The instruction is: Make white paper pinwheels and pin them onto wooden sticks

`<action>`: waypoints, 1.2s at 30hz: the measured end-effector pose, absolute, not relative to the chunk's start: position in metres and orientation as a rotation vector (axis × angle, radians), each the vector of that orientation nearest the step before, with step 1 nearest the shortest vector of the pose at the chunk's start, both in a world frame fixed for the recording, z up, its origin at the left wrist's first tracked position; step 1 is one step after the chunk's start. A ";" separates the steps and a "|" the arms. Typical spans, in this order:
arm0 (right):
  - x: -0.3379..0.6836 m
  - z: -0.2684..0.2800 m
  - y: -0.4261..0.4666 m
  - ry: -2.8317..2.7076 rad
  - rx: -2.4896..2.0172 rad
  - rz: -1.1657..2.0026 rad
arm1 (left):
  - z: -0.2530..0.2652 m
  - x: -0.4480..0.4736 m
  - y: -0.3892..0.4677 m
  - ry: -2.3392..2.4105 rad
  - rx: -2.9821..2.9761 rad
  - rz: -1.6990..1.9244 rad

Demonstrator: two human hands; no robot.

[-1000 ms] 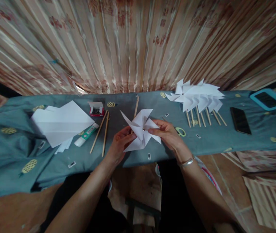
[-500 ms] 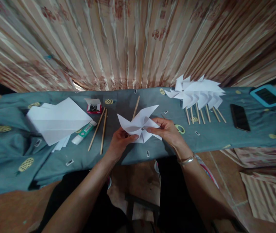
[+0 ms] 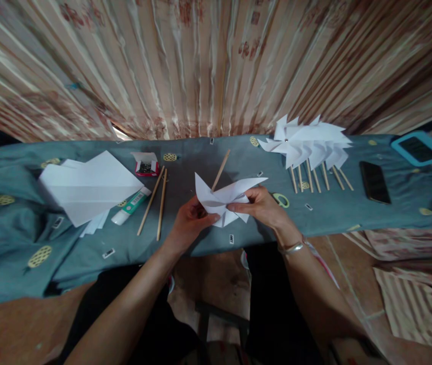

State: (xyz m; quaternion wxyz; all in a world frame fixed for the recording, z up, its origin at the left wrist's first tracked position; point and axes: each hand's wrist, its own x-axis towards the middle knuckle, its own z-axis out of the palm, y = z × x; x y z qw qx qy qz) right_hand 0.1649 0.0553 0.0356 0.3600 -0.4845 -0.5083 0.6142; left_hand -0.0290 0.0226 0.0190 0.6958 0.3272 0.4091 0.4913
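Between my two hands is a white paper pinwheel (image 3: 219,204), tilted, with its wooden stick (image 3: 221,170) pointing away toward the curtain. My left hand (image 3: 193,221) pinches the pinwheel's near left side, thumb on top and fingers behind. My right hand (image 3: 259,205) is closed on the right side, its thumb pressing at the middle, where it covers the pin. How the stick meets the paper is hidden behind the blades. Just right of my right hand lie scissors with a pale green handle (image 3: 281,201), partly covered by it.
Several finished pinwheels (image 3: 309,139) overlap at the right, beside a phone (image 3: 375,182) and a blue-framed tablet (image 3: 420,148). At the left lie folded paper sheets (image 3: 90,185), a glue tube (image 3: 130,205), two wooden sticks (image 3: 162,205) and a small red box of pins (image 3: 147,166).
The pinwheel has tipped in my hands, and its stick leans further right. My right thumb now covers the pin that showed before. Both hands keep their hold.
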 end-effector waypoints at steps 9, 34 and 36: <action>0.166 0.050 0.039 -1.576 -1.388 1.052 | 0.021 -0.046 0.026 0.914 0.850 1.090; 0.182 0.083 0.006 -1.873 -0.956 0.374 | 0.041 -0.043 0.001 1.226 0.987 0.853; 0.182 0.084 0.006 -1.857 -0.960 0.386 | 0.043 -0.043 0.001 1.239 1.047 0.840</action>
